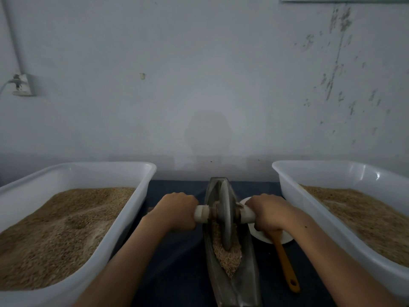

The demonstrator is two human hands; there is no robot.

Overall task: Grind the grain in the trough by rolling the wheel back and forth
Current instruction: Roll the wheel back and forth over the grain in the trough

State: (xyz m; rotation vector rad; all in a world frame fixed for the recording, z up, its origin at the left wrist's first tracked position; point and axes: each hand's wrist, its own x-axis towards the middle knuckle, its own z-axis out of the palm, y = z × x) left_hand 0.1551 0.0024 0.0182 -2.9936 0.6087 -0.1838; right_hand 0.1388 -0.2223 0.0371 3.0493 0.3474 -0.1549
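Grain (228, 258) heaped at near end of trough (247, 273). Left hand (177, 210) and right hand (269, 214) have fingers curled round the wheel (225, 216) axle. Uneven push would probably tilt the wheel, spilling grain onto the bench (177, 251).

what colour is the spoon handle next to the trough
Orange-yellow; the spoon handle shows clearly in the head view.

Dull grey metal for wheel (225, 214) and trough (250, 273), holding rough, granular grain (228, 258). Glossy white plastic tubs (124, 220) at 9 and 3 o'clock; matt dark cloth over bench (177, 262); smooth wooden spoon (285, 262).
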